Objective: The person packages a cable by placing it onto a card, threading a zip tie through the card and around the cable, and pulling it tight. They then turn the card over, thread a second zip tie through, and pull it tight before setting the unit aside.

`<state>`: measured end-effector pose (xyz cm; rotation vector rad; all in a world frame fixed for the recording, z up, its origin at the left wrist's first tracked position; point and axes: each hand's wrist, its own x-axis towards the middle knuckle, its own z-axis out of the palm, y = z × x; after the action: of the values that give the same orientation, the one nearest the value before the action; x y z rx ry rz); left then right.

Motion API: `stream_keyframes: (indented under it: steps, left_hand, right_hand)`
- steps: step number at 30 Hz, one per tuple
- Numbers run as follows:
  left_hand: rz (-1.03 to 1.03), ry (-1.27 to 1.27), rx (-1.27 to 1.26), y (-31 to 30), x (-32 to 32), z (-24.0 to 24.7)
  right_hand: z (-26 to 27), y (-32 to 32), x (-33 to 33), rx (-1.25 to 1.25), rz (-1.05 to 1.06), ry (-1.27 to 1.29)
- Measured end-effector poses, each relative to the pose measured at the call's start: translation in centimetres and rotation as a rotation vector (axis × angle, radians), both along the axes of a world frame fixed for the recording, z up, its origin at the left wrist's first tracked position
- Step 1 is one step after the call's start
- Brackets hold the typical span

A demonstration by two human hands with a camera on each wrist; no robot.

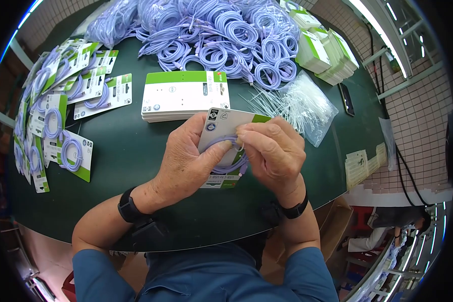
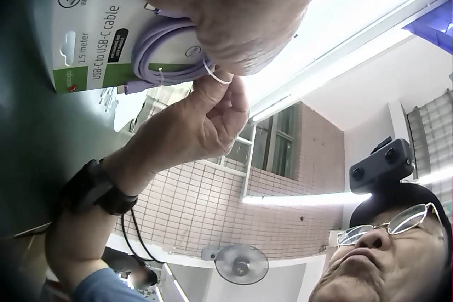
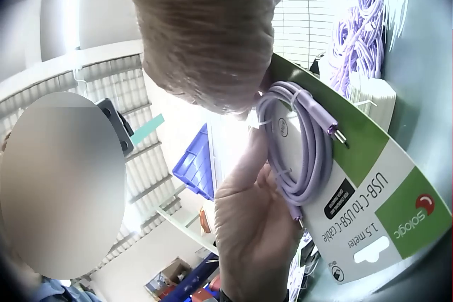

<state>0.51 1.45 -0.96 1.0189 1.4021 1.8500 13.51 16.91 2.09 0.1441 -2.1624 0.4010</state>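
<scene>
My left hand (image 1: 186, 156) holds a white and green cable card (image 1: 239, 118), its thumb pressed on a coiled lilac USB-C cable (image 3: 320, 164) that lies against the card. The right hand (image 1: 274, 151) pinches a thin white twist tie (image 2: 216, 75) between thumb and fingertips at the coil's edge. In the left wrist view the tie loops up from the coil to the fingers. A metal plug (image 3: 340, 136) sticks out from the coil over the card's green band. The card is tilted above the table, its printed hang-hole end toward my body.
A stack of blank cards (image 1: 178, 95) lies just beyond my hands. Finished cards with cables (image 1: 70, 153) pile up at left, and loose lilac coils (image 1: 226, 40) at the back. White ties (image 1: 272, 108) spill beside a plastic bag (image 1: 314, 108). Card stacks (image 1: 312, 53) and a phone (image 1: 346, 99) sit right.
</scene>
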Motion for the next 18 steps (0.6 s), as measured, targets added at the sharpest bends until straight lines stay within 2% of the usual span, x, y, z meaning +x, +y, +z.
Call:
stream_keyframes:
  steps: [7,10,14,18]
  left_hand:
    - [0.003,0.037,-0.015,-0.12,0.05,0.37]
    - [0.0,0.029,-0.021,-0.22,0.2,0.34]
    - [-0.014,0.007,-0.018,-0.15,0.28,0.36]
    - [-0.019,-0.002,-0.016,-0.16,-0.2,0.38]
  right_hand:
    - [0.3,0.06,0.02,0.011,0.015,-0.019]
    - [0.03,-0.15,0.19,-0.107,-0.034,-0.093]
    - [0.02,0.22,0.42,-0.161,0.002,-0.127]
    - [0.28,0.33,0.5,-0.214,0.02,-0.089]
